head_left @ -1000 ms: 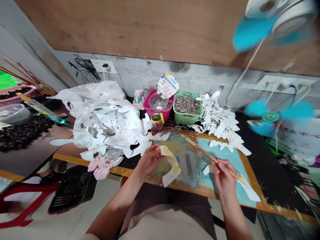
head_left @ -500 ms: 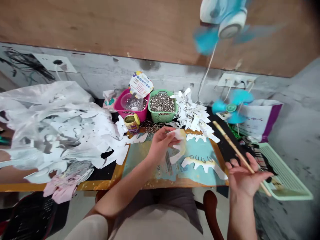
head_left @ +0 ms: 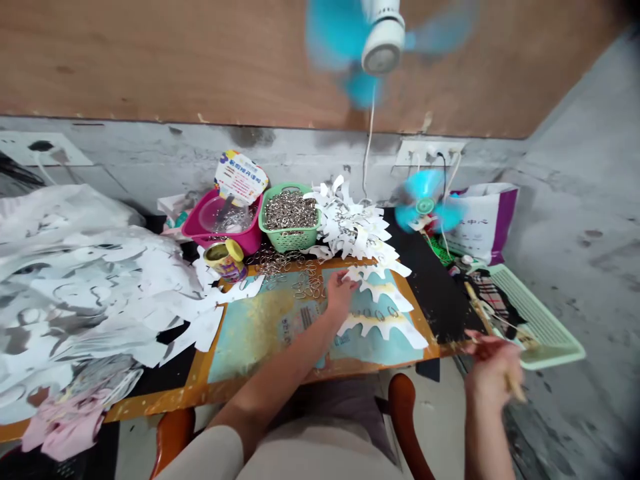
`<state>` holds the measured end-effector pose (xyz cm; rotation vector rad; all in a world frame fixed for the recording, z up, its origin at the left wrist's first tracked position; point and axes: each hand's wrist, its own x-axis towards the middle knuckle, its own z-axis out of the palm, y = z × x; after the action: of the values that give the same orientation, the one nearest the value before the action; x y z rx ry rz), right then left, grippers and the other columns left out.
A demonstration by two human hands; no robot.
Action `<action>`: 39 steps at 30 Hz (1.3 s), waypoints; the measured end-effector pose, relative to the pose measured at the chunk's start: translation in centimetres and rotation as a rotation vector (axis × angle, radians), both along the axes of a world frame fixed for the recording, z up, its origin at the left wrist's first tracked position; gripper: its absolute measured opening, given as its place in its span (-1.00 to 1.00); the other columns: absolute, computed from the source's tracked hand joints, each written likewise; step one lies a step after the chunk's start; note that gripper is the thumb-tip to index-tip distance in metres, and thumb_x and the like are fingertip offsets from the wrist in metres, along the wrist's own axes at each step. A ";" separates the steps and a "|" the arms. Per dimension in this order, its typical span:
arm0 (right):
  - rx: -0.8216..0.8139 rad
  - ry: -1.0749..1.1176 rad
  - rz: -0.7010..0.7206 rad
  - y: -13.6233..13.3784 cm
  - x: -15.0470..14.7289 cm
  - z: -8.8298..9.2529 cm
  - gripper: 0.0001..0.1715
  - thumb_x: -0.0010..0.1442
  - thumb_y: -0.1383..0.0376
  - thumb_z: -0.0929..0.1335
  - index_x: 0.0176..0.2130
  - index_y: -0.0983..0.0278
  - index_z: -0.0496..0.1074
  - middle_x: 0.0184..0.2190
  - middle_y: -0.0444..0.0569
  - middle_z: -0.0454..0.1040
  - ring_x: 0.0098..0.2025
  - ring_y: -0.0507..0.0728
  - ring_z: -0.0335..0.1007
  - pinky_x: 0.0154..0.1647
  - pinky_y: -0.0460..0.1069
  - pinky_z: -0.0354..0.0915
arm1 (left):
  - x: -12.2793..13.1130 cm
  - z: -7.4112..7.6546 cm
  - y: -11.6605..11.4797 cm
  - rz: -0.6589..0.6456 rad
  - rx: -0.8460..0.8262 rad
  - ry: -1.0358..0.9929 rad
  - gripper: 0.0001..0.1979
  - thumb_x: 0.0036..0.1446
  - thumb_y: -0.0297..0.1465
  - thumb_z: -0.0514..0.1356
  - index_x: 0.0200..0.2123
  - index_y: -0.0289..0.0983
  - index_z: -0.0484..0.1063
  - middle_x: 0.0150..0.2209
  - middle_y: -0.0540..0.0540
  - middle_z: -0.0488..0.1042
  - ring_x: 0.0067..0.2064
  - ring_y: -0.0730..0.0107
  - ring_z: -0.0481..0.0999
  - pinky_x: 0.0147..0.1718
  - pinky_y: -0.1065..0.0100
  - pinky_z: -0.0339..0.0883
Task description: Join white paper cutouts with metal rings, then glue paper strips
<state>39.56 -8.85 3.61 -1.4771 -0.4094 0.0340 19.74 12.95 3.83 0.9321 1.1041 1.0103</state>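
My left hand [head_left: 341, 295] reaches over the blue mat [head_left: 250, 340], fingertips pinched at the left end of a white cut-out strip [head_left: 387, 292] with a toothed edge and a yellowish band. Just in front of it lies another toothed strip [head_left: 400, 328], with several metal rings along its yellowish edge. Off the table's right front corner, my right hand [head_left: 493, 370] is closed around a thin wooden stick [head_left: 477, 307], blurred by motion. Loose metal rings [head_left: 310, 280] lie on the mat behind my left hand.
At the back stand a pink basket [head_left: 200, 230], a green basket [head_left: 290, 240] full of metal pieces, and an open tin [head_left: 227, 263]. White cut-outs pile up behind the mat [head_left: 353, 223] and at left [head_left: 125, 293]. A fan [head_left: 425, 205] spins near a green tray [head_left: 555, 333].
My left hand has brought the white strip down onto the mat, behind the ringed one. My right hand has turned from palm-up to closed around the stick. The view has swung right.
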 end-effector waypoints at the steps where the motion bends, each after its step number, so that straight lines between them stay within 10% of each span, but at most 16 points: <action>1: -0.040 -0.023 0.011 0.4 -0.8 -0.8 -0.43 0.13 -0.22 0.32 -0.36 0.23 0.36 -0.36 -0.02 0.54 -0.52 0.07 0.36 -0.44 0.00 0.30 | -0.6 -0.8 -0.1 -0.004 0.019 0.082 -0.72 0.31 -0.29 0.18 0.01 -0.31 0.39 -0.07 -0.14 0.47 -0.15 0.30 0.53 -0.17 0.18 0.50; 9: -0.543 -0.526 0.177 0.8 -2.8 -6.1 -0.60 0.15 0.02 0.37 -0.17 0.25 0.30 0.03 0.23 0.47 -0.07 0.30 0.46 -0.11 0.11 0.31 | -7.3 -2.1 -4.3 -0.132 0.347 0.614 -0.54 0.09 -0.53 0.25 0.06 -0.22 0.28 0.13 -0.24 0.30 0.08 0.07 0.41 0.09 0.03 0.29; 16: -0.555 -0.602 0.191 1.1 -2.5 -5.8 -0.67 0.23 0.05 0.31 -0.17 0.26 0.33 0.01 0.19 0.50 -0.11 0.26 0.49 -0.15 0.07 0.34 | -8.2 -2.5 -8.4 -0.349 0.518 0.837 -0.65 0.07 -0.61 0.19 -0.07 -0.22 0.34 -0.04 -0.13 0.43 -0.16 0.29 0.51 -0.10 0.27 0.40; 28: -0.366 -0.791 0.253 2.6 0.1 -5.5 -0.71 0.33 0.17 0.31 -0.30 0.32 0.50 -0.24 0.12 0.59 -0.22 0.19 0.53 -0.13 0.03 0.38 | -9.7 -2.0 2.0 -0.424 0.715 1.139 -0.76 0.30 -0.36 0.18 0.00 -0.29 0.43 0.10 -0.20 0.41 0.11 0.14 0.42 0.10 0.00 0.33; 39: -0.385 -0.752 0.304 4.5 0.5 -5.7 -0.65 0.36 0.14 0.27 -0.18 0.32 0.52 -0.27 0.08 0.57 -0.29 0.16 0.52 -0.21 0.00 0.39 | -8.7 -1.4 2.1 -0.604 0.676 1.161 -0.72 0.31 -0.27 0.18 0.02 -0.28 0.42 0.01 -0.16 0.47 -0.05 0.25 0.51 -0.07 0.11 0.47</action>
<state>40.06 -4.35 -2.09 -1.7630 -1.2933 -0.2193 11.03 15.07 2.48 2.4046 1.2400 0.2371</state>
